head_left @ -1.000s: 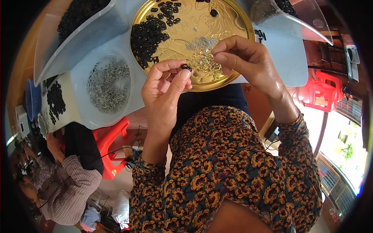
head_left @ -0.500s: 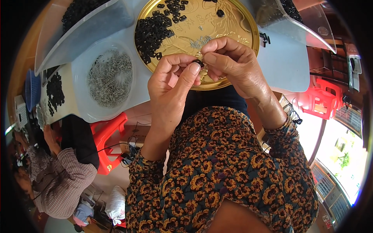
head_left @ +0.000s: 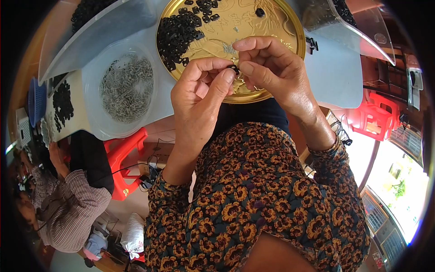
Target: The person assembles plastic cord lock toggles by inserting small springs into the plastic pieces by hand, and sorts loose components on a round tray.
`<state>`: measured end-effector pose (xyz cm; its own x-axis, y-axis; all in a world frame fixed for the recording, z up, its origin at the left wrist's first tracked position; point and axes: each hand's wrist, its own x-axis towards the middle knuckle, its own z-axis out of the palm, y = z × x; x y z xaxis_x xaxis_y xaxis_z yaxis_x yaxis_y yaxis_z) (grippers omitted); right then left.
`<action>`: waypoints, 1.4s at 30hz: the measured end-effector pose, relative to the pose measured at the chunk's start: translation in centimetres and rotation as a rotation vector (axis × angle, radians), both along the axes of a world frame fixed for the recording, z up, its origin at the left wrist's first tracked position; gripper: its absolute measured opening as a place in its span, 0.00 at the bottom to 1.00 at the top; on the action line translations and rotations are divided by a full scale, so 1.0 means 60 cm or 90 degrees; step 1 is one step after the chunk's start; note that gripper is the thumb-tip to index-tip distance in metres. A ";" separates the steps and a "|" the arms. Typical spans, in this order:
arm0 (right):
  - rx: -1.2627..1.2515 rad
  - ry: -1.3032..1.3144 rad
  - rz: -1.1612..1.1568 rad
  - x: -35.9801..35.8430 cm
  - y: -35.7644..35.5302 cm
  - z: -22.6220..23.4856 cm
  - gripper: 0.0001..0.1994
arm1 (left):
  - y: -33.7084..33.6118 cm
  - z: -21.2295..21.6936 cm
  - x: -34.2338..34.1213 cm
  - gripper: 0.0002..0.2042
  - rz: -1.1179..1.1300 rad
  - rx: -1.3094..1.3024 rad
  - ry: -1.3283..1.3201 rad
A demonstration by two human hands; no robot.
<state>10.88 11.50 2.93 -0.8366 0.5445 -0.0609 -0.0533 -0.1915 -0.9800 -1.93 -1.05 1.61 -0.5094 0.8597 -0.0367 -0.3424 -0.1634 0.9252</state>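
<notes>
Gold tray (head_left: pixel 226 29) cut off above; left hand (head_left: pixel 202 93) partly hides black piece (head_left: pixel 233 68)

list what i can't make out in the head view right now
Head view, hidden: most of the black piece, behind the left hand pinching it.
Head view, hidden: anything inside the right hand, behind its curled fingers.
Head view, cut off: the far rim of the gold tray, by the top edge.
Head view, too small: exact shapes of the heaped metal pieces.
</notes>
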 end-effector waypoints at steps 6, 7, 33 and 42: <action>0.057 0.001 -0.015 -0.002 -0.003 0.004 0.16 | -0.001 0.000 -0.001 0.07 0.003 -0.009 0.001; 0.062 -0.003 -0.018 -0.003 -0.004 0.005 0.16 | -0.001 0.000 -0.001 0.07 0.005 -0.012 0.007; 0.117 -0.030 0.002 0.000 0.003 0.016 0.19 | 0.004 -0.002 -0.005 0.07 -0.017 0.005 0.015; 0.127 -0.030 0.005 0.002 0.006 0.011 0.17 | 0.003 -0.006 -0.005 0.07 -0.014 0.006 0.004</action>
